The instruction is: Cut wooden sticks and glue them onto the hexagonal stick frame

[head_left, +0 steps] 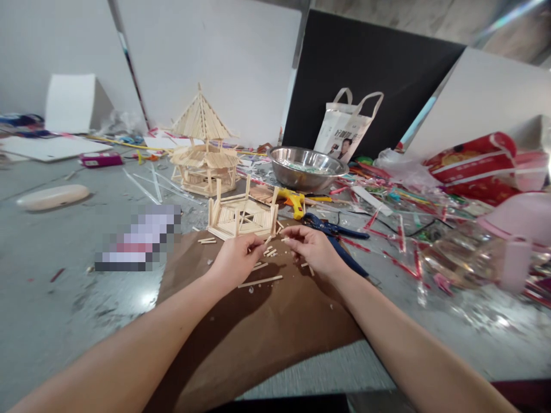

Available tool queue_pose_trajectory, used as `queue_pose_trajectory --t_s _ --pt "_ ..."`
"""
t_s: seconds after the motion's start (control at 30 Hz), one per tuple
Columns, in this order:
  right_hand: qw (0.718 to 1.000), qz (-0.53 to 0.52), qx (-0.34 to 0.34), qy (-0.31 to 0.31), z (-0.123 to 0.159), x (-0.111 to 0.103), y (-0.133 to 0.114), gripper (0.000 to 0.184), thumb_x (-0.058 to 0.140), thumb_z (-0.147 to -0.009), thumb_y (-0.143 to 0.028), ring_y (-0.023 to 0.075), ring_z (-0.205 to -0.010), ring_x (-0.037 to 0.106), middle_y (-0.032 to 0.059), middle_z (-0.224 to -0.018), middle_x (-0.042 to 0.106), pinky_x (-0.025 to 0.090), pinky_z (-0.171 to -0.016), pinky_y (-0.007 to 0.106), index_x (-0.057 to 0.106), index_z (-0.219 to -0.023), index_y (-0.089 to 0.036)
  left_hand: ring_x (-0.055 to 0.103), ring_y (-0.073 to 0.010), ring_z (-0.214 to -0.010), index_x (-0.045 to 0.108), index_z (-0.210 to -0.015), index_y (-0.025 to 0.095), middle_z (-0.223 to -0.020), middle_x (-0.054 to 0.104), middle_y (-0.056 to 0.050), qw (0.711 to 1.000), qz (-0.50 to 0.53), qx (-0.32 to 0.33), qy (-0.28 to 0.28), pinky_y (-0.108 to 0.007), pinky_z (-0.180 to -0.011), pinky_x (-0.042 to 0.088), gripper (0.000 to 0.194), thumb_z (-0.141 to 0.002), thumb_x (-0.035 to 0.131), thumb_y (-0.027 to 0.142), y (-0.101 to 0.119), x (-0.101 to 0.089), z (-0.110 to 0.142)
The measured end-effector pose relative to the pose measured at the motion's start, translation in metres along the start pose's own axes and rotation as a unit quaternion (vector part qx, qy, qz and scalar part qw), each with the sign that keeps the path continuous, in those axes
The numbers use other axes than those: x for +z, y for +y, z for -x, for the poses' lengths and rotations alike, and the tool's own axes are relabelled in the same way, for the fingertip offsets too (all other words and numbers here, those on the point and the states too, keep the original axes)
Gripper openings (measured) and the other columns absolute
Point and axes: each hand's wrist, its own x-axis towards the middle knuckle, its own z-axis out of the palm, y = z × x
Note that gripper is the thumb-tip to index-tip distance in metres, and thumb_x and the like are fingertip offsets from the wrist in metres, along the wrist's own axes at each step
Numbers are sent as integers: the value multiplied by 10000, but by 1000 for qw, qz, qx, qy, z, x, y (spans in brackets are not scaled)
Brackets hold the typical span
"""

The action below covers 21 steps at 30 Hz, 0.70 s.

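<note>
My left hand (239,258) is closed in a pinch on a short wooden stick (267,240) that pokes up past its fingertips. Opposite it, my right hand (315,250) pinches a small pale piece, apparently another bit of stick. A small gap separates the two hands. Just beyond them stands a hexagonal wooden-stick base (245,218) with upright posts at its corners. Cut stick pieces (270,252) lie between and under the hands on a brown sheet (258,338). One longer stick (260,281) rests nearer to me.
Behind the base stands a stick pagoda (200,117). A yellow glue gun (295,203), blue-handled pliers (336,225) and a steel bowl (279,171) sit to its right. A phone-like slab (140,238) lies left; a pink-lidded jug (516,246) and plastic scraps are at right.
</note>
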Motion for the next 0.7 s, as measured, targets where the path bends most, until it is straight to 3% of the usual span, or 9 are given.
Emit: queue_pose_trajectory --t_s 0.13,0.3,0.7 --pt "998 -56 4 -7 3 5 -5 427 611 -576 -237 26 -423 401 -53 -697 475 346 -379 168 407 -950 -204 487 -100 -562 598 -684 165 -624 598 4 1000 -18 6 -3 -202 -543 346 231 -726 411 294 0 1 1" --pt "998 -54 -3 -25 5 8 -7 575 607 -580 -207 34 -445 410 -53 -699 479 344 -380 164 316 -1076 -192 496 -113 -589 597 -712 181 -658 607 -1 999 -41 -6 -22 -207 -544 344 231 -731 400 300 1 3 2" --pt "997 -59 12 -38 7 10 -7 802 629 -572 -196 35 -411 412 -56 -654 510 311 -359 162 184 -1238 -178 506 -121 -606 592 -732 185 -664 606 -4 997 -70 13 -29 -208 -540 342 220 -739 388 268 2 4 5"
